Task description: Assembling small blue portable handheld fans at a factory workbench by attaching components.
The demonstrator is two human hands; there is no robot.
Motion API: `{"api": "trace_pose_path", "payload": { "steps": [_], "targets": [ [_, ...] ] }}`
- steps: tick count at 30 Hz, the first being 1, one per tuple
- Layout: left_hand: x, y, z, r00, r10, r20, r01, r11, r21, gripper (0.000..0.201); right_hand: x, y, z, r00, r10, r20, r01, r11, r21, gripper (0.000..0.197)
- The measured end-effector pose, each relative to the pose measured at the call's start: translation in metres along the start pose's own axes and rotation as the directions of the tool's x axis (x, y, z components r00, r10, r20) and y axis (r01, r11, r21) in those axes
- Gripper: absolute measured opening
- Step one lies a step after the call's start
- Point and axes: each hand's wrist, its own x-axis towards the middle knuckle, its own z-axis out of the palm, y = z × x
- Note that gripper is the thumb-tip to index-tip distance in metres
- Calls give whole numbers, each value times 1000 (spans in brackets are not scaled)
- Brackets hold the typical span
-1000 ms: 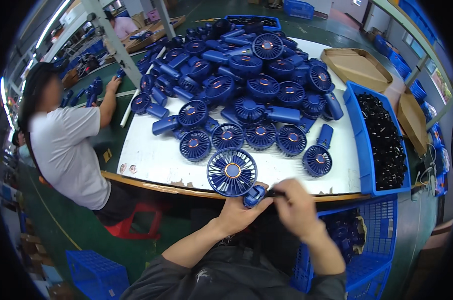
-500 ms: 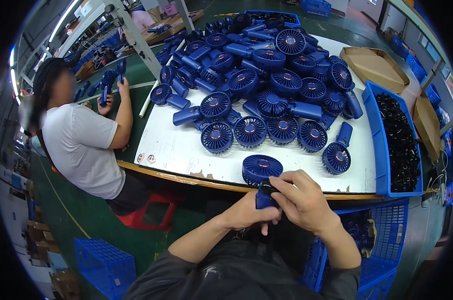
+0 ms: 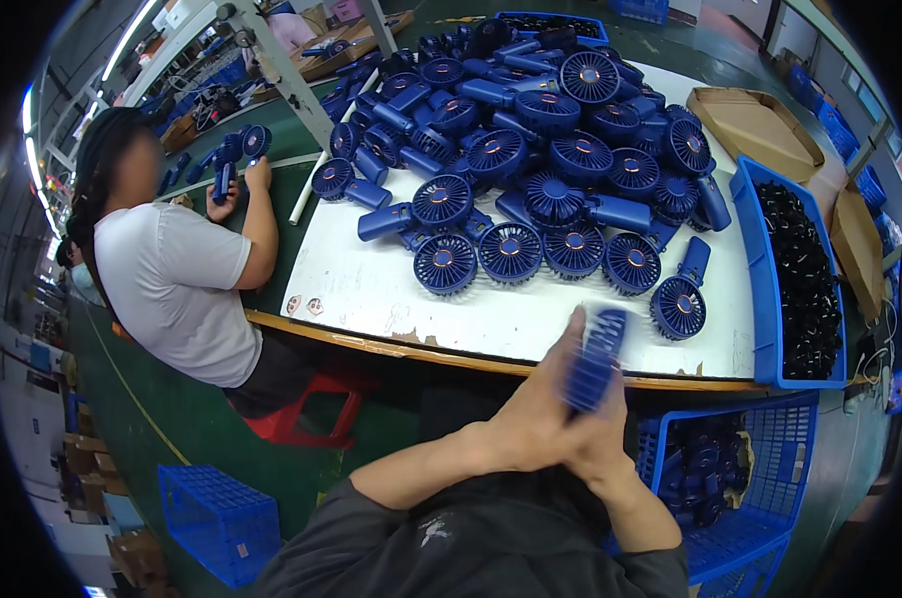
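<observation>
A dark blue handheld fan [image 3: 595,361] is raised over the table's front edge, its round head smeared by motion and turned nearly edge-on. My left hand [image 3: 532,417] grips it from the left, thumb up along the head. Around its lower right side closes my right hand [image 3: 604,435]; the handle is hidden between my palms. Beyond them, many similar fans [image 3: 511,251] are heaped on the white table [image 3: 451,324]. One single fan [image 3: 678,305] lies apart from the heap, to the right of the held one, its handle pointing away.
A blue bin [image 3: 753,344] of small black parts stands at the table's right end, near open cardboard boxes [image 3: 755,125]. Below right is a blue crate [image 3: 774,478] with more fans. At left, a co-worker [image 3: 177,264] on a red stool [image 3: 306,414] handles fans. Another blue crate [image 3: 222,523] sits on the floor.
The held fan has swung to the right and been turned, its head now between my hands. My right fingers have left the handle's end and moved down around the fan.
</observation>
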Motion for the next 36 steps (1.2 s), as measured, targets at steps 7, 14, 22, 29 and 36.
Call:
{"api": "trace_pose_path", "payload": {
  "steps": [7,14,22,29,36],
  "targets": [
    [89,-60,-186,969,238,-60,-76,524,848,76,-158,98,-83,587,625,-515,-487,781,391,49],
    [102,-99,-268,961,-276,12,214,769,603,79,-372,240,-173,296,665,-686,-954,231,-188,56],
    [48,-34,-184,957,-231,-175,246,967,72,73,-248,165,-133,511,712,-480,-795,604,49,30],
    [-3,-23,-9,914,-340,-220,113,737,-666,66,-38,-4,7,807,508,300,-590,685,428,48],
    [14,-37,-25,824,-323,465,523,121,-844,70,23,-18,-18,960,94,265,-78,994,-71,37]
  ]
}}
